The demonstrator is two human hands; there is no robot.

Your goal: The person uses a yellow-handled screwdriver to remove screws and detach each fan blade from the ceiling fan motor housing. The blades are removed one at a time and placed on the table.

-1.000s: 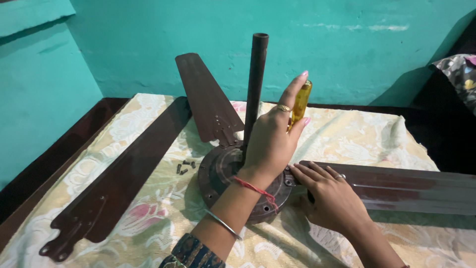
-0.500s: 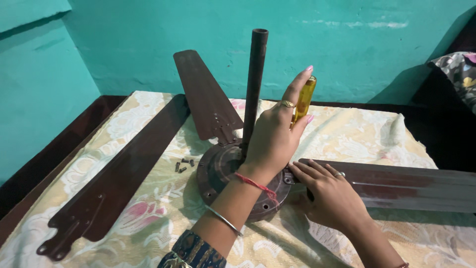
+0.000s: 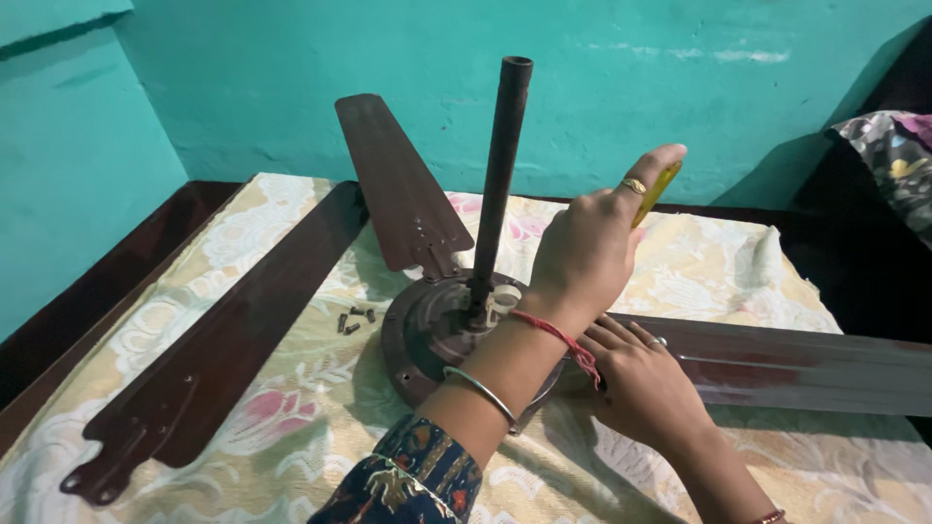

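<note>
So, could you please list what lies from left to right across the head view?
Loose fan blade → small screws → upright rod → left hand holding the yellow screwdriver → blade under the right hand → patterned cloth.

- Left hand point(image 3: 582, 257): a gold ring on one finger, a red thread tied at the wrist, a thin silver bangle lower on the forearm.
- Left sleeve point(image 3: 408, 480): dark blue fabric with a multicoloured print.
- Right hand point(image 3: 646, 388): a silver ring on one finger, a red band at the wrist.
</note>
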